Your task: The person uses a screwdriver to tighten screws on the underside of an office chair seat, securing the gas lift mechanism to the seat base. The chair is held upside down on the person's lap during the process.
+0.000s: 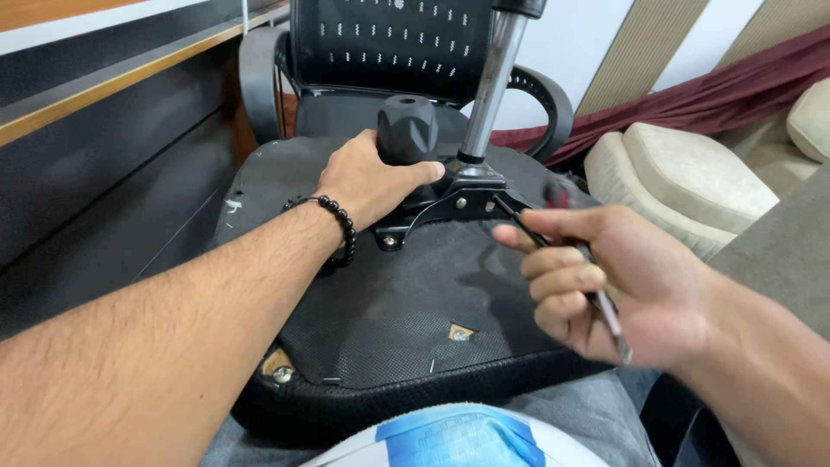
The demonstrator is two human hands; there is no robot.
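Upturned black seat base [406,303], slim metal tool [553,255] above its bracket [454,203]

Black textured seat underside [389,320], chrome gas cylinder [488,86], cream sofa [683,186], maroon cloth [692,99].

We rest our left hand [367,182] on the black metal bracket [450,203] under the upturned chair seat [380,303], just beside the round knob [407,128]. Our right hand [605,281], right of the bracket, grips a thin tool [605,307].
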